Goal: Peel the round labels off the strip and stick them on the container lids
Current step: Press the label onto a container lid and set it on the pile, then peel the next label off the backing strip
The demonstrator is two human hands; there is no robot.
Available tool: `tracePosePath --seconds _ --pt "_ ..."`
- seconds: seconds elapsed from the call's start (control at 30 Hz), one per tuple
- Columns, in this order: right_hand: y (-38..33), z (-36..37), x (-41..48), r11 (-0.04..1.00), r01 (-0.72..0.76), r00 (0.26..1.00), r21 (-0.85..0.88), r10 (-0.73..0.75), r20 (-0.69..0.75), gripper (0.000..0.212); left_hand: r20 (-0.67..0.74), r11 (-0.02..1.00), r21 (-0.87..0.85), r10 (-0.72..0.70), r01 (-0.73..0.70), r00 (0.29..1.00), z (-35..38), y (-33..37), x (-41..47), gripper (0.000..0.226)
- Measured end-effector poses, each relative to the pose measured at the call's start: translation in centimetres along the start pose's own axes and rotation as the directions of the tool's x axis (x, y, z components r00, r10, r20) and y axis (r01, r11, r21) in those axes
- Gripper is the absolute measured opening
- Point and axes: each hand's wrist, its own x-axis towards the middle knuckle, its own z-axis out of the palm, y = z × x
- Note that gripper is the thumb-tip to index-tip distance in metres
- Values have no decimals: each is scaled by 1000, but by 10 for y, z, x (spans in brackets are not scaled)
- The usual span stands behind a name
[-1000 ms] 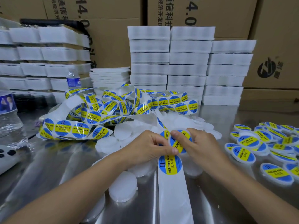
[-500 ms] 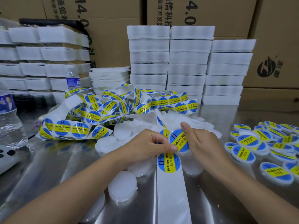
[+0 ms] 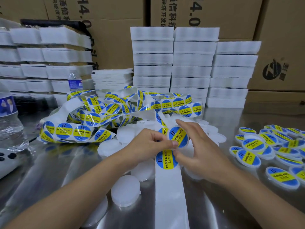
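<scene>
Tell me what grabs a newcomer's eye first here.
The tangled heap of white backing strip with blue-and-yellow round labels, left of centre on the steel table. In front of it, the left hand pinches a labelled round white plastic lid; finished labelled lids lie heaped at right.

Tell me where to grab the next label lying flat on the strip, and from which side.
Probably its right rim, coming from the right: the label lies flat and nearly spans the backing strip, so only an edge can be pinched, and the right hand sits beside that edge.
</scene>
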Motion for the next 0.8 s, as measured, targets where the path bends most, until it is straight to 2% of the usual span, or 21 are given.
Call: tracePosePath --seconds 0.17,0.23,0.3,0.43,0.5,0.57,0.7,0.8 --pt "-2 -3 0 993 -79 994 -83 72 -87 77 11 999 20 26 -27 1000 2 -2 0 15" --pt "3 -8 2 981 -163 980 -105 148 -134 76 28 999 34 33 -34 999 1 -3 1 7" --pt "11 -17 7 945 -291 949 -151 265 -170 71 40 1000 19 15 -16 999 -2 -5 2 11" --pt "42 -48 14 783 -513 853 -351 421 -307 59 68 998 -55 -9 13 998 -4 -9 6 25" --pt "60 -68 12 677 -635 771 -372 526 -360 64 84 999 -46 -4 8 996 -4 -9 6 31" --pt "76 -82 8 541 -733 675 -413 652 -344 69 100 999 -41 -8 12 995 -5 -9 5 34" --pt "98 -86 -1 355 -805 524 -476 801 -290 62 115 999 -43 -18 23 993 -6 -12 6 38" --pt "103 -84 -2 279 -809 474 -518 830 -293 63 117 997 -73 -27 36 993 -7 -13 6 38"
